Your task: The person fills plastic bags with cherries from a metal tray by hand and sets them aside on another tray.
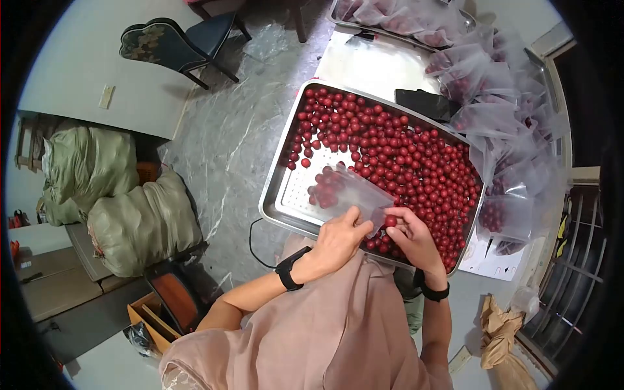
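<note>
A metal tray (284,188) full of round, dark red beads (396,149) lies in front of me. Over its near left part, a translucent plastic bag (356,194) with several red beads inside is pinched at its mouth by my left hand (341,239). At the bag's opening, my right hand (416,240) holds one red bead (390,221) between its fingers. The bag lies tilted, its filled end pointing away to the left. Loose beads cover most of the tray, and the bare perforated bottom shows at the left.
Filled translucent bags (484,78) are heaped along the right side, with more in a second tray (370,29) at the back. A black box-like object (426,104) sits behind the main tray. Large green sacks (140,221) and a chair (182,49) stand to the left.
</note>
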`<state>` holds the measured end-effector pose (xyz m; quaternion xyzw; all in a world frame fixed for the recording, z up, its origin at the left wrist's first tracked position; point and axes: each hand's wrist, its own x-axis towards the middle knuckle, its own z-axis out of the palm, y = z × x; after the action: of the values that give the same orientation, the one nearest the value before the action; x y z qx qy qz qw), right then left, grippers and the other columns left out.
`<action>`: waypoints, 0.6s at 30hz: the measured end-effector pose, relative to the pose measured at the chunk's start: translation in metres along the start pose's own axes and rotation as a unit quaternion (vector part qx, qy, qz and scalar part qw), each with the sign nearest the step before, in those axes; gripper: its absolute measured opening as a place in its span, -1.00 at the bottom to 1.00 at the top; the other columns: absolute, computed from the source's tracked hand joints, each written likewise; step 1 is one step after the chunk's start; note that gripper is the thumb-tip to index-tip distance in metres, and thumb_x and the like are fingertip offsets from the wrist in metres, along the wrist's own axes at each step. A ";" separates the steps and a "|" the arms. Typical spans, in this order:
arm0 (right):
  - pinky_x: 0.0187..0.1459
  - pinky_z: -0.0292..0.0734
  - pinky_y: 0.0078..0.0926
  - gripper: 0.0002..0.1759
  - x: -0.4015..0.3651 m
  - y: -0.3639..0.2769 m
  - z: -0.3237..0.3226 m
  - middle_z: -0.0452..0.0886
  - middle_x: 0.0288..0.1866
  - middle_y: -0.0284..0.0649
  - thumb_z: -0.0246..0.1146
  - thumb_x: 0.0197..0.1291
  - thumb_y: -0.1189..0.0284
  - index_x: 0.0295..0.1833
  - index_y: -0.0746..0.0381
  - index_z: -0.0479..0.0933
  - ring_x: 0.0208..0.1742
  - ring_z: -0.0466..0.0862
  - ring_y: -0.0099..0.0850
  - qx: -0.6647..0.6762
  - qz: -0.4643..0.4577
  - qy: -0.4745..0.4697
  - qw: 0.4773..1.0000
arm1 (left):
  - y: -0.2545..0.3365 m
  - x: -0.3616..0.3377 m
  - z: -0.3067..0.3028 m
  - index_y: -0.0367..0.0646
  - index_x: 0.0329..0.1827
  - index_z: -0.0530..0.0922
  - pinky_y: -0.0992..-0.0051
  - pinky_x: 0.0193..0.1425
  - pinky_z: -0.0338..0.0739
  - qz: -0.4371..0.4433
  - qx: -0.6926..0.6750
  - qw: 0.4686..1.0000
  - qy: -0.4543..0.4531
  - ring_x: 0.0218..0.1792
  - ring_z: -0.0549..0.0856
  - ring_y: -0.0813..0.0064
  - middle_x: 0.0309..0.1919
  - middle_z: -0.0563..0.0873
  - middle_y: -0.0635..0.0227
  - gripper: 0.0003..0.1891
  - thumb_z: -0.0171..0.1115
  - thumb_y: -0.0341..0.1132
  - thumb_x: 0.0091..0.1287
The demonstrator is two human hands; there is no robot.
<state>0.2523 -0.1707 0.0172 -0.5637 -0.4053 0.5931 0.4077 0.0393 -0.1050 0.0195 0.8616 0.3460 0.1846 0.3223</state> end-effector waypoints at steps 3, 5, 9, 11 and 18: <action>0.05 0.60 -0.51 -0.60 0.019 -0.008 0.018 0.62 -0.02 -0.22 0.22 0.40 0.56 0.32 0.35 0.49 -0.01 0.65 -0.53 -0.088 -0.022 0.003 0.996 | -0.002 -0.002 0.001 -0.05 -0.10 0.59 0.16 -0.29 0.58 0.002 -0.009 1.000 0.002 -0.31 0.67 0.13 -0.23 0.50 0.22 -0.78 0.25 -0.51 0.20; -0.05 0.61 -0.51 -0.57 0.031 -0.001 0.023 0.65 -0.03 -0.21 0.19 0.42 0.53 0.37 0.32 0.47 -0.13 0.67 -0.52 -0.109 -0.029 -0.023 0.993 | -0.002 -0.002 -0.002 -0.03 -0.09 0.60 0.15 -0.30 0.58 0.000 -0.001 1.000 0.007 -0.32 0.67 0.12 -0.23 0.50 0.22 -0.77 0.25 -0.50 0.20; 0.09 0.59 -0.46 -0.57 0.060 0.011 0.027 0.64 0.12 -0.17 0.11 0.47 0.56 0.41 0.29 0.43 0.07 0.63 -0.51 0.029 0.029 -0.135 0.990 | -0.009 -0.003 -0.001 -0.02 -0.18 0.65 0.19 -0.39 0.57 -0.016 -0.010 0.999 0.037 -0.41 0.66 0.12 -0.27 0.55 0.21 -0.79 0.30 -0.55 0.17; 0.30 0.51 -0.41 -0.55 0.078 0.023 0.031 0.57 0.31 -0.16 0.11 0.49 0.56 0.45 0.27 0.41 0.32 0.54 -0.45 0.004 0.010 -0.158 0.987 | -0.005 -0.002 -0.006 -0.04 -0.25 0.67 0.21 -0.38 0.56 -0.017 0.005 0.999 0.036 -0.41 0.67 0.16 -0.29 0.55 0.26 -0.84 0.34 -0.54 0.18; 0.11 0.57 -0.40 -0.69 0.116 0.020 0.063 0.64 0.16 -0.25 0.15 0.44 0.52 0.21 0.30 0.61 0.08 0.58 -0.45 -0.075 0.019 -0.180 0.981 | -0.003 -0.003 -0.005 -0.04 -0.28 0.69 0.28 -0.36 0.57 -0.022 0.013 0.999 0.031 -0.41 0.68 0.28 -0.32 0.55 0.31 -0.80 0.45 -0.58 0.12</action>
<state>0.1851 -0.0695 -0.0382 -0.4845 -0.5044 0.6604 0.2735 0.0334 -0.1031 0.0212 0.8516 0.3772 0.1996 0.3043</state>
